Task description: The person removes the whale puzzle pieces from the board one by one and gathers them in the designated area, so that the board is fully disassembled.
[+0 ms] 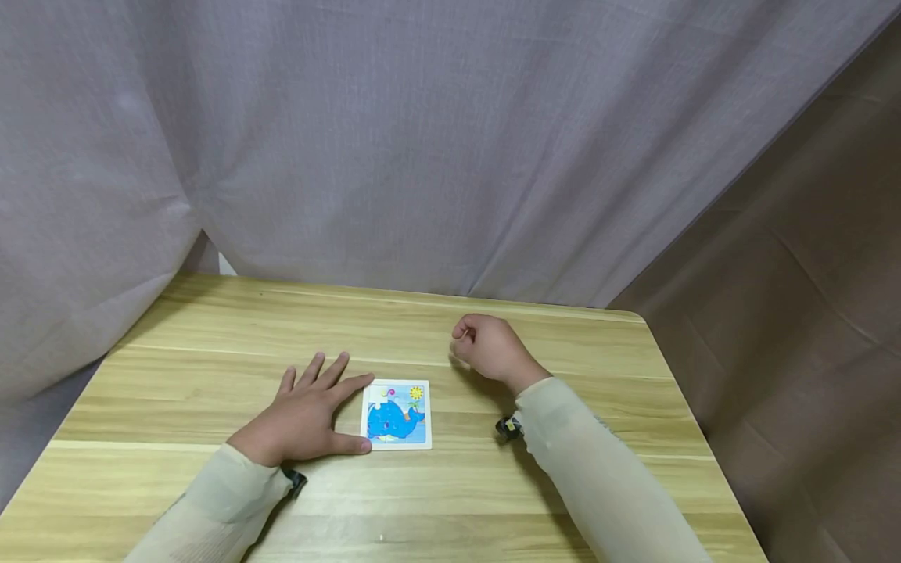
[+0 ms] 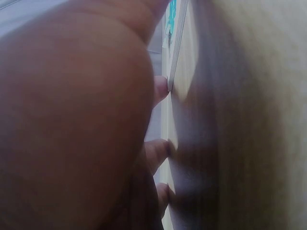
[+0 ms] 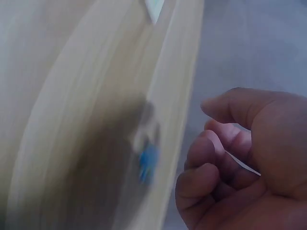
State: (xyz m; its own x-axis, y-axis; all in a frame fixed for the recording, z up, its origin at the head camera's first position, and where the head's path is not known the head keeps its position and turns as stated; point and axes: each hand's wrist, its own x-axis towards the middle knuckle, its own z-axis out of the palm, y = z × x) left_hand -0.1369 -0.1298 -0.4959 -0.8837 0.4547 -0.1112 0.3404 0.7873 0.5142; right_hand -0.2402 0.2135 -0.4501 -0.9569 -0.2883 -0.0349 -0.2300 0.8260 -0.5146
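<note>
My left hand [image 1: 304,418] lies spread over the left side of a small white-framed jigsaw puzzle [image 1: 396,421] with a blue whale and a sun on it. Thumb and index fingertips touch its left corners; the other fingers fan out over the table. A white patch shows in the picture's upper left. To the right of the puzzle, my right hand [image 1: 493,348] hovers with fingers loosely curled and a gap between thumb and fingers. Below it, the right wrist view shows a small blue piece [image 3: 148,163], blurred, apart from the fingertips.
The puzzle lies flat on a wood-grain table [image 1: 450,500]. A grey curtain [image 1: 422,156] hangs along the far edge, and a darker brown one [image 1: 809,274] on the right. Each wrist carries a small black device [image 1: 508,428].
</note>
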